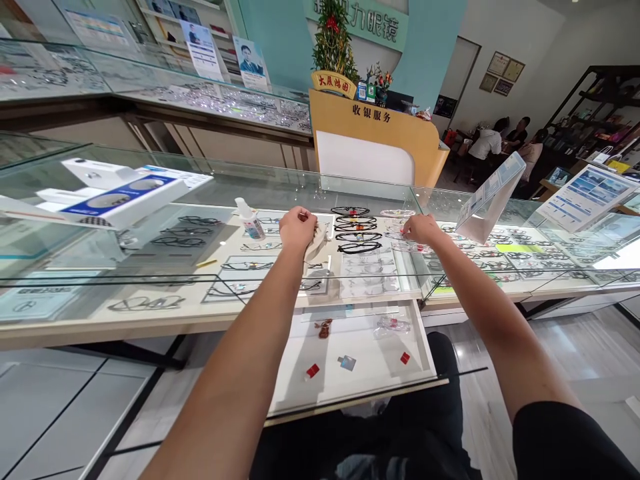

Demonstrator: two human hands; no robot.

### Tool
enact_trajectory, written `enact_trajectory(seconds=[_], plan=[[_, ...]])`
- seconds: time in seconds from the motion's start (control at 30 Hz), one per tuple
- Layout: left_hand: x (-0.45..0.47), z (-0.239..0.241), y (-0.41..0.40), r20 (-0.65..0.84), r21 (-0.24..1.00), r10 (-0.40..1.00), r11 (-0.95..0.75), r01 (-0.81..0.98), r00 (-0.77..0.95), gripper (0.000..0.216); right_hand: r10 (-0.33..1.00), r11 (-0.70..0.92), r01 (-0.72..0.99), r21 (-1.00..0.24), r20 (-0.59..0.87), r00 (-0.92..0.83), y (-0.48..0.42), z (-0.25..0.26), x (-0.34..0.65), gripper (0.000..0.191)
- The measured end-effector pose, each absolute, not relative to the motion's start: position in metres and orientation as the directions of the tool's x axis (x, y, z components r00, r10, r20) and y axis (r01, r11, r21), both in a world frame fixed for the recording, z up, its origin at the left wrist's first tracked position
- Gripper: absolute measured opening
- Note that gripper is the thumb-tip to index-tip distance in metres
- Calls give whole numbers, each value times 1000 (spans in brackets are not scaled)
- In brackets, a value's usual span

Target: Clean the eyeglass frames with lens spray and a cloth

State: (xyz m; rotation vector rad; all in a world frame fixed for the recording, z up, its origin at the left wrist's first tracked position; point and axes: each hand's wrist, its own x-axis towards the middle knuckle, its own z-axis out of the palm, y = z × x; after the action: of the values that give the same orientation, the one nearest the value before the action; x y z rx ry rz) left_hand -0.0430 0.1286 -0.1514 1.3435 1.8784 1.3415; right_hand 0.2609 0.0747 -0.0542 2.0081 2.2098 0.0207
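On the far left, a white box (117, 200) is sitting on the counter (150, 325), and further along a bottle (251, 223) is standing near the left hand (297, 228), whose fingers are curling tightly round a pale cloth (316, 243). Into the middle: several dark glasses (359, 237) are lying in a neat column, while below them an open drawer (373, 383) is holding small packets (405, 359). Just right of that column, clear glasses (407, 247) are lying in another, with the right hand (421, 229) hanging over them, fingertips bunching together! The dark column is looking settled and the clear one is looking mid-handling, though nothing is showing which pairs are done or left.

Now the murky bits: the box is running off the edge, the left fist is covering part of the cloth, reflections are muddling the countertop, and I cannot tell whether the right fingertips are pinching a pair.
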Motion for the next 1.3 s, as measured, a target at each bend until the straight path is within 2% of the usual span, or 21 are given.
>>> enact_trajectory(seconds=[0.13, 0.2, 0.27, 0.37, 0.43, 0.5, 0.67, 0.8, 0.9, 1.03, 1.3], plan=[[-44, -154, 130, 174, 917, 881, 19, 399, -441, 12, 997, 73, 995, 74, -10, -72, 62, -33, 266, 22], [-43, -152, 127, 186, 920, 861, 16, 391, -473, 14, 996, 69, 998, 11, 64, -70, 48, -23, 267, 25], [-43, -149, 124, 208, 922, 829, 12, 387, -519, 16, 987, 93, 979, -179, 147, -67, 30, -20, 264, 26], [-40, -140, 117, 275, 923, 770, -44, 382, -576, 16, 974, 174, 810, -559, 218, -59, 1, -30, 251, 25], [-36, -131, 112, 329, 918, 753, -115, 380, -569, 14, 966, 228, 691, -686, 251, -69, -14, -43, 239, 27], [-32, -120, 105, 371, 914, 772, -206, 349, -517, 13, 949, 281, 626, -727, 308, -67, -24, -59, 229, 26], [-20, -102, 62, 430, 900, 867, -392, 192, -249, 10, 897, 374, 657, -655, 436, -75, -29, -90, 217, 33], [-17, -106, 17, 414, 898, 909, -397, 191, -55, 14, 853, 435, 718, -543, 504, -136, -28, -101, 218, 36], [-17, -114, -1, 339, 924, 940, -337, 183, 19, 21, 814, 493, 754, -434, 536, -224, -30, -104, 217, 37], [-17, -119, -1, 298, 937, 950, -310, 163, 91, 26, 789, 545, 776, -317, 508, -346, -35, -104, 211, 36], [-15, -120, 3, 259, 953, 952, -279, 117, 162, 32, 766, 597, 734, -323, 503, -401, -35, -110, 205, 36]])
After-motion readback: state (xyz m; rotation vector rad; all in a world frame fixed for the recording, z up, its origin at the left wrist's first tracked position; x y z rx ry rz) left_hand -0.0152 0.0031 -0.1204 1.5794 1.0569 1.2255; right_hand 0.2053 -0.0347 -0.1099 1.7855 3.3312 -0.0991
